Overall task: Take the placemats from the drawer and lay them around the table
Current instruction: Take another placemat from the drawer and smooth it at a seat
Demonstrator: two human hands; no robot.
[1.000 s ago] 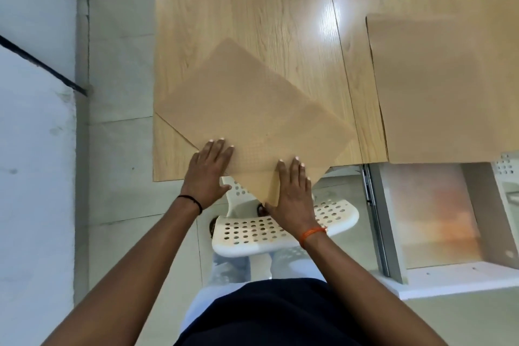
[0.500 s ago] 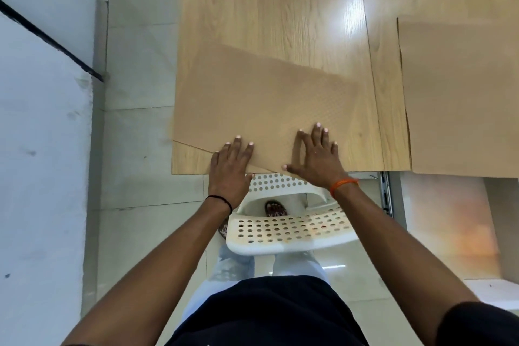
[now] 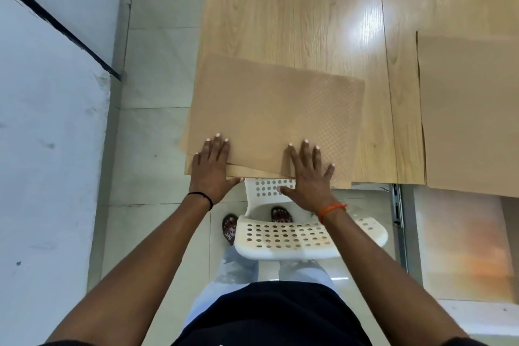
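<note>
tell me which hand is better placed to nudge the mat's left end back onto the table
Left. The left hand lies flat by the placemat's overhanging left corner; the right hand presses its right part.

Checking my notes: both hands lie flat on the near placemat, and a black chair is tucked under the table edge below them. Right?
Not quite: the chair is white, not black, as the head view shows. The rest holds: the left hand and right hand lie flat on the near placemat at the table edge.

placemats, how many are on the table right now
2: one placemat lies skewed at the table's near left corner under both flat hands; the other placemat lies at the right, partly cut off. More may be out of frame.
</note>
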